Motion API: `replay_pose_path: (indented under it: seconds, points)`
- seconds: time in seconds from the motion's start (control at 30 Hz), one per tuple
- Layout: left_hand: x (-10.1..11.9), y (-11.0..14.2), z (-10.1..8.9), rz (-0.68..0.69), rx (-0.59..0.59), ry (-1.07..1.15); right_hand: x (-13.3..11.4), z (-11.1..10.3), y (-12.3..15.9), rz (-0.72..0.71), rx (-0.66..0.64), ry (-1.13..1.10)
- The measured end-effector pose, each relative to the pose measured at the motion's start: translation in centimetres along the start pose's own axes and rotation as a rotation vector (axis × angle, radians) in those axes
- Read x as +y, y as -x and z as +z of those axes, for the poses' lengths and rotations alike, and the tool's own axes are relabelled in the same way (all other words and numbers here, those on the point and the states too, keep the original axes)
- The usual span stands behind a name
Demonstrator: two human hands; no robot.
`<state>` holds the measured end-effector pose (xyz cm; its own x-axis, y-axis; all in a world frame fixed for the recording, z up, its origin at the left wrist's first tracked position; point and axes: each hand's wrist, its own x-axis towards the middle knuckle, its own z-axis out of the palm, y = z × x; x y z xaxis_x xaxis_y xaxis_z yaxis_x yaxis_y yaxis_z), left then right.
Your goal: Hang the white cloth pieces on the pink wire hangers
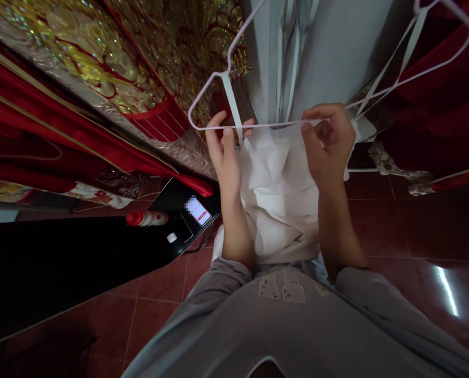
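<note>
A pale lilac hanger (275, 125) spans the upper middle, its long lower bar running in front of me. From it hangs a white ruffled garment (273, 194), with a thin white strap (231, 100) looped over the hanger's left shoulder and more straps on the right side. My left hand (228, 152) is at the left end of the bar, fingers apart around the bar and strap, touching them loosely. With thumb and index finger, my right hand (331, 144) pinches the bar right of centre; its other fingers are curled.
Gold sequined and red garments (159, 68) hang on the left, dark red ones (447, 100) on the right. A black table (80, 257) at left bears a lit phone (198, 211), a red-capped bottle (149, 218) and a small white case (172, 238). Red tiles (159, 320) cover the floor.
</note>
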<state>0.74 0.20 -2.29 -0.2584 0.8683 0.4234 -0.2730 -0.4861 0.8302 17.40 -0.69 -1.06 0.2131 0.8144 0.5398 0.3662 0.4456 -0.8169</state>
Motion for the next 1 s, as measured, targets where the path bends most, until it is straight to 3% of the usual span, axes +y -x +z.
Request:
replay_pose_path:
  seconds: [0.13,0.27,0.4,0.63,0.67,0.77,0.87,0.93,1.0]
  points:
    - [2.9,0.8,-1.0,-0.067,-0.145,-0.198,-0.1,0.6,-0.3,0.042,0.071,-0.027]
    - [6.1,1.5,-1.8,-0.086,-0.137,-0.284,-0.6,1.1,-0.5,0.017,0.066,-0.052]
    - [7.2,1.5,-2.1,-0.102,-0.093,-0.288,-0.3,1.1,-0.6,-0.011,0.072,-0.101]
    - [7.4,-1.9,0.8,-0.173,-0.086,0.012,0.5,1.0,-1.2,-0.031,0.052,-0.139]
    - [7.2,-2.6,1.1,-0.153,-0.023,0.077,0.6,1.0,-1.2,-0.028,0.046,-0.137]
    - [5.9,-3.9,0.8,0.098,0.315,0.178,0.6,1.0,-1.1,-0.006,0.028,-0.109]
    - [3.9,-3.9,-0.8,0.175,0.514,0.065,0.6,0.9,-0.9,0.005,0.027,-0.082]
    - [2.7,-3.3,-1.4,0.071,0.515,-0.018,0.4,0.9,-0.8,0.008,0.022,-0.075]
    - [1.9,-2.4,-1.1,-0.062,0.372,-0.038,0.1,1.0,-0.9,0.013,0.013,-0.067]
